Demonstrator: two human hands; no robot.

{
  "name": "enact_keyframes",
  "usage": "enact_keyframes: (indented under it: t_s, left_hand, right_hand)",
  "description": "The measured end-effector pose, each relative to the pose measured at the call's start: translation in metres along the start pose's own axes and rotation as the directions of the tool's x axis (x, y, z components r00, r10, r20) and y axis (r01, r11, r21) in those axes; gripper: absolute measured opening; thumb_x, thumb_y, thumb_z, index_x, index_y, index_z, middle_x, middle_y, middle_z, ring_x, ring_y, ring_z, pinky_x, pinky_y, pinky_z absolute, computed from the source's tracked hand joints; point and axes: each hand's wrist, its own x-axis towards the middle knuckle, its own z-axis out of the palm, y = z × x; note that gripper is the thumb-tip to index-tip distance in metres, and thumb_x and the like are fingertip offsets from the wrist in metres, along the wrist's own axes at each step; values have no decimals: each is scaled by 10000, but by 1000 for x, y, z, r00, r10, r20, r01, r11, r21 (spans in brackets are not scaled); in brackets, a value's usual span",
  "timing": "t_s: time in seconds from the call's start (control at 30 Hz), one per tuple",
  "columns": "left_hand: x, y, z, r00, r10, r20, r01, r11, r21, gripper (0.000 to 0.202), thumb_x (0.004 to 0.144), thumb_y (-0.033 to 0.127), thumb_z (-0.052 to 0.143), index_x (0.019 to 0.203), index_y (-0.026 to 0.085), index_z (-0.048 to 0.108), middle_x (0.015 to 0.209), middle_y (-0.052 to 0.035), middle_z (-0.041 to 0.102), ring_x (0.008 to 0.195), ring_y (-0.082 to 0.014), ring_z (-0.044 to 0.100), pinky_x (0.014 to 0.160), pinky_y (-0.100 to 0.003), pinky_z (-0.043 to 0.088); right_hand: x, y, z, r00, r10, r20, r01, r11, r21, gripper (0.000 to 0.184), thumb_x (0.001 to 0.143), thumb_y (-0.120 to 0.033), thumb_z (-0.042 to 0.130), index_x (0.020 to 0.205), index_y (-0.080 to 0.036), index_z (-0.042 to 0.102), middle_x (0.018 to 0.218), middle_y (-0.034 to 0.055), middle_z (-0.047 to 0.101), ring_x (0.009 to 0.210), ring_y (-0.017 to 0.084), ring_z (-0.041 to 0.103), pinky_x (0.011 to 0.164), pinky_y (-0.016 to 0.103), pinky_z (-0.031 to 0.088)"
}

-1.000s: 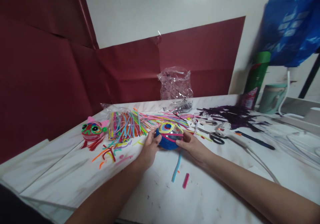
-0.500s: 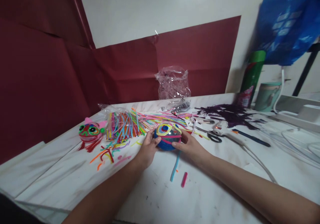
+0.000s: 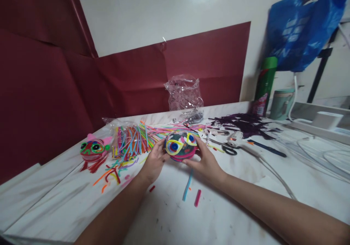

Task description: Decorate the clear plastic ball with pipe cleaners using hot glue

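Between my two hands is a round ball decorated with pipe cleaners (image 3: 181, 148). It has two yellow-rimmed eyes with blue middles, and pink strips run around its lower part. My left hand (image 3: 154, 161) grips its left side, and my right hand (image 3: 205, 161) grips its right side with the thumb along the lower edge. Below the ball, a light blue pipe cleaner (image 3: 187, 186) and a short pink piece (image 3: 197, 198) lie on the table. A small red piece (image 3: 152, 189) lies near my left wrist.
A finished-looking red and green face ball (image 3: 94, 151) stands left. Bagged pipe cleaners (image 3: 131, 139) and loose cut pieces (image 3: 112, 175) lie beside it. Right are scissors (image 3: 229, 150), a glue gun (image 3: 236, 140) with its cord, a dark-handled tool (image 3: 269, 148) and purple strands (image 3: 246, 124).
The ball has been turned in my hands, so both yellow-rimmed eyes now face me and the blue underside is mostly out of sight. The view has shifted slightly right.
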Motion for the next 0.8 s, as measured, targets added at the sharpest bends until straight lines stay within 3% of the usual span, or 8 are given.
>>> enact_keyframes:
  t_s: [0.13, 0.23, 0.4, 0.57, 0.8]
  left_hand:
    - [2, -1, -1, 999, -14, -52, 15, 999, 33, 524, 627, 174, 798, 1111, 205, 601, 1233, -96, 606, 1168, -250, 538, 994, -349, 416]
    - [2, 0, -2, 997, -32, -75, 33, 999, 14, 475, 630, 185, 792, 1070, 199, 613, 1182, -92, 633, 1130, -253, 564, 965, -358, 442]
    - [5, -3, -10, 996, -64, -57, 60, 996, -62, 453, 635, 213, 800, 1053, 190, 627, 1157, -98, 645, 1135, -259, 560, 964, -367, 442]
    - [8, -3, -18, 997, -70, -22, 68, 993, -95, 451, 630, 198, 804, 1048, 188, 635, 1143, -94, 650, 1147, -258, 549, 985, -367, 415]
    - [8, -1, -18, 997, -72, -15, 70, 994, -84, 439, 610, 172, 808, 1012, 178, 632, 1091, -86, 657, 1079, -239, 575, 946, -336, 424]
  right_hand:
    - [0, 4, 0, 997, -77, 1, 77, 994, -83, 846, 652, -329, 798, 1385, -261, 380, 1402, 136, 442, 1293, 337, 417, 1040, 518, 380]
    - [0, 3, 0, 995, -97, 4, 97, 990, -98, 802, 682, -311, 774, 1381, -279, 382, 1398, 127, 445, 1282, 323, 430, 1020, 503, 405]
    - [-1, -2, 1, 998, -53, 22, 53, 998, -20, 711, 700, -278, 744, 1339, -280, 433, 1349, 110, 481, 1220, 299, 487, 914, 433, 500]
    - [-2, -4, 1, 999, -43, 28, 42, 999, 32, 604, 745, -288, 698, 1300, -277, 459, 1324, 103, 495, 1205, 286, 496, 903, 414, 505]
    - [-1, -5, 1, 999, -36, 28, 36, 999, 25, 604, 720, -311, 724, 1267, -269, 471, 1279, 108, 509, 1165, 291, 514, 889, 428, 511]
